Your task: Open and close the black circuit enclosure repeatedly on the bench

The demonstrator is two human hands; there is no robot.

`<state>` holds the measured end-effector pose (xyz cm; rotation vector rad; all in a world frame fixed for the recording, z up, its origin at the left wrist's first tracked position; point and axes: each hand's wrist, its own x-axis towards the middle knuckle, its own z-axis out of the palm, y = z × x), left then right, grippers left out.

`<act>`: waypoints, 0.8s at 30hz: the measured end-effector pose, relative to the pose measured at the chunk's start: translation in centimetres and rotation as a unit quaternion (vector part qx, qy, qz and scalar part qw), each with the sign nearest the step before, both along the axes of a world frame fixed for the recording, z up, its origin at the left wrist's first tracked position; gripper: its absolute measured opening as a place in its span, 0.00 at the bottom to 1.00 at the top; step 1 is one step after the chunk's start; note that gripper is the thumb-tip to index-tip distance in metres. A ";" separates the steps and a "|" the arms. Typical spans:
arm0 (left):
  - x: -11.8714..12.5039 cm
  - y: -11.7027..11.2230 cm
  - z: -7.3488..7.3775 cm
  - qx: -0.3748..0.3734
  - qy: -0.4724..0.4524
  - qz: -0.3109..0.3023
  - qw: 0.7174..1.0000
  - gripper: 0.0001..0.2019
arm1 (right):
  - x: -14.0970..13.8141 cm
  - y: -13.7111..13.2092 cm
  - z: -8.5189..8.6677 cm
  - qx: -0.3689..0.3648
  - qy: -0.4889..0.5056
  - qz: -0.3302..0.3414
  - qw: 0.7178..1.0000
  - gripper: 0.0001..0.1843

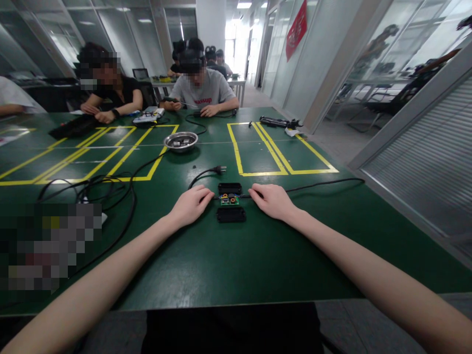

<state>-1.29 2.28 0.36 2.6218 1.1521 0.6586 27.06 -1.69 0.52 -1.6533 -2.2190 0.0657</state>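
A small green circuit board (229, 199) lies on the green table (236, 260) between two black plastic shell halves, one beyond it (229, 188) and one nearer me (231, 215). My left hand (191, 204) rests on the table left of the board, fingers curled, fingertips at the black cable that enters the board's left side. My right hand (271, 200) lies right of the board, fingers pressed together on the black cable (317, 185) that runs off to the right. What the fingertips pinch is hidden.
A power plug (220, 170) lies just beyond the board. A metal bowl (180, 141) with small parts stands farther back. Black cables (110, 189) coil at the left. Yellow tape boxes mark the table. Two people sit at the far edge, with a black tool (275, 121) to their right.
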 end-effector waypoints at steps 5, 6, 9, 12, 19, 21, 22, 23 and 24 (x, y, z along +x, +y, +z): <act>0.1 -0.2 1.0 0.004 0.009 0.026 1.000 0.21 | 0.1 -0.3 0.6 0.012 0.015 0.010 1.000 0.19; 0.1 -0.3 1.2 0.002 0.007 0.038 0.999 0.21 | 0.2 -0.4 0.7 0.016 0.022 0.013 1.000 0.19; 0.3 -0.9 2.0 -0.012 0.007 0.070 0.997 0.24 | 0.5 -0.7 1.1 0.031 0.047 0.033 0.998 0.19; 0.4 -1.6 2.5 -0.021 0.012 0.094 0.995 0.26 | 0.9 -1.1 1.5 0.038 0.074 0.077 0.994 0.21; 0.2 -2.4 2.8 -0.024 0.052 0.086 0.995 0.29 | 0.9 -1.5 2.0 0.013 0.091 0.140 0.986 0.21; 0.2 -2.4 2.8 -0.028 0.059 0.083 0.994 0.29 | 0.9 -1.5 2.0 0.013 0.087 0.142 0.986 0.21; 0.2 -2.5 2.8 -0.030 0.060 0.083 0.994 0.29 | 0.8 -1.5 2.0 0.012 0.084 0.144 0.986 0.21; 0.2 -2.5 2.8 -0.031 0.061 0.081 0.994 0.28 | 0.8 -1.5 2.0 0.010 0.080 0.145 0.986 0.21; 0.2 -2.5 2.8 -0.033 0.062 0.080 0.994 0.28 | 0.8 -1.5 2.0 0.007 0.075 0.146 0.986 0.21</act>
